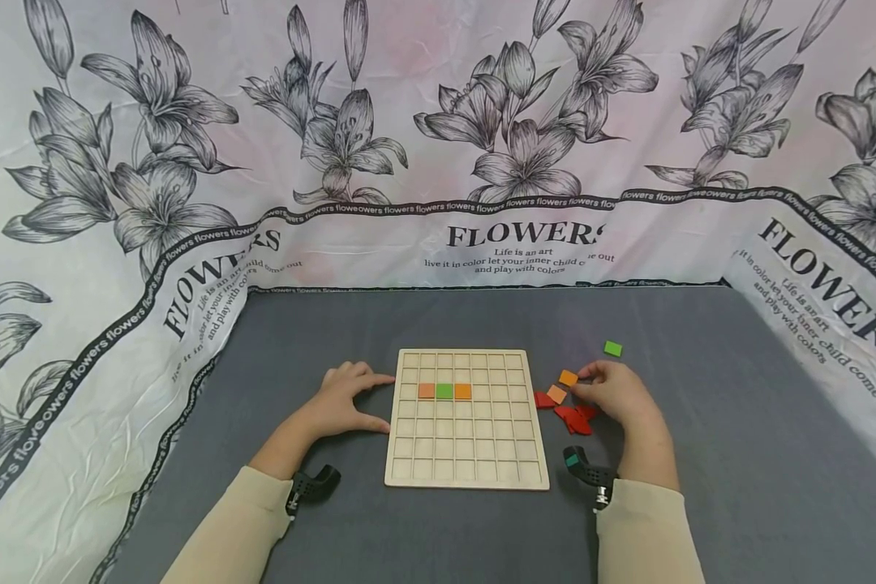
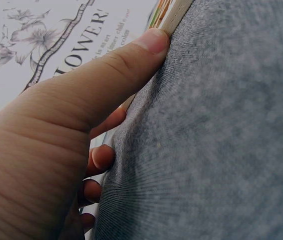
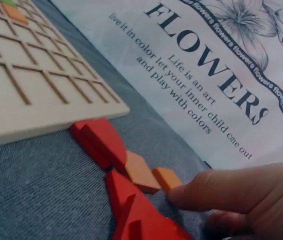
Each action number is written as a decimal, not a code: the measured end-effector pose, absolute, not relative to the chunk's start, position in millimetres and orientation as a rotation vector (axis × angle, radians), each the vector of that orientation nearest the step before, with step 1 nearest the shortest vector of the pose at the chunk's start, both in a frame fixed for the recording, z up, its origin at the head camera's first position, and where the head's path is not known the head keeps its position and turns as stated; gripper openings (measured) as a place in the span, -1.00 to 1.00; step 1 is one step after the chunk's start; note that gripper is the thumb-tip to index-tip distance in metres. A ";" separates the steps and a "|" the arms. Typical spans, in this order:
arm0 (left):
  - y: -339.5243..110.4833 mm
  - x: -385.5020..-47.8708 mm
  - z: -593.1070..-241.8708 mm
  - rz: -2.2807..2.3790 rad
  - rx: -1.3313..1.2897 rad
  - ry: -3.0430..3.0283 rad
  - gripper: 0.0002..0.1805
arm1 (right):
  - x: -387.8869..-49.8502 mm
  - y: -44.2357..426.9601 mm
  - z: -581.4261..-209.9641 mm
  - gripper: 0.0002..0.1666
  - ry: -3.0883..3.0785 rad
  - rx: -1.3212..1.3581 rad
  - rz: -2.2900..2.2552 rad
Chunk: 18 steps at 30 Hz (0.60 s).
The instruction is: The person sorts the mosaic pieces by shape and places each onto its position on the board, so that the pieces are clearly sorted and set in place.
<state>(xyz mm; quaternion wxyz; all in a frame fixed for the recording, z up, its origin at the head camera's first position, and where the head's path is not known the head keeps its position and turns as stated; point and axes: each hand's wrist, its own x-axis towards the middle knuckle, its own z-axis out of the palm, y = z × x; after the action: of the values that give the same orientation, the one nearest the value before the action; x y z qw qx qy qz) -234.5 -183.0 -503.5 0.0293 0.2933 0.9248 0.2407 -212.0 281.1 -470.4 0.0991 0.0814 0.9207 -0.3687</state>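
A light wooden grid board [image 1: 465, 470] lies on the grey cloth. One row of its squares bears a salmon tile [image 1: 427, 391], a green tile [image 1: 444, 391] and an orange tile [image 1: 463, 391]. Thumb and index finger spread, my left hand [image 1: 341, 399] touches the board's left edge. To the right of the board, my right hand [image 1: 616, 391] pinches a loose orange tile [image 3: 165, 178] at its near end; the index fingertip is hidden in the right wrist view. Beside that tile lie a peach tile [image 3: 140, 172] and several red pieces [image 3: 99, 142].
Another green tile [image 1: 612, 348] lies alone behind my right hand. Floral printed cloth [image 1: 518, 243] with lettering hangs along the back and sides of the grey surface [image 1: 482, 535]. A dark wrist device [image 1: 590, 469] sits on each arm.
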 end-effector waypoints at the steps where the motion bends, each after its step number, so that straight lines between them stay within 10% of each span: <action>1: -182.9 -234.7 -503.4 0.743 0.903 2.851 -0.08 | -212.4 280.9 -471.2 -0.61 2.732 0.246 -1.086; 18: -184.0 -234.8 -503.8 0.746 0.911 2.852 -0.06 | -212.3 255.7 -445.9 -0.62 2.844 0.012 -1.224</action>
<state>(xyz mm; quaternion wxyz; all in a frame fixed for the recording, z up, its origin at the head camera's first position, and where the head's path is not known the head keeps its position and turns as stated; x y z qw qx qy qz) -234.8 -184.0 -503.8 0.0281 0.2951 0.9240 0.2416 -212.3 255.7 -445.9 0.0228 0.0040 0.9183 -0.3952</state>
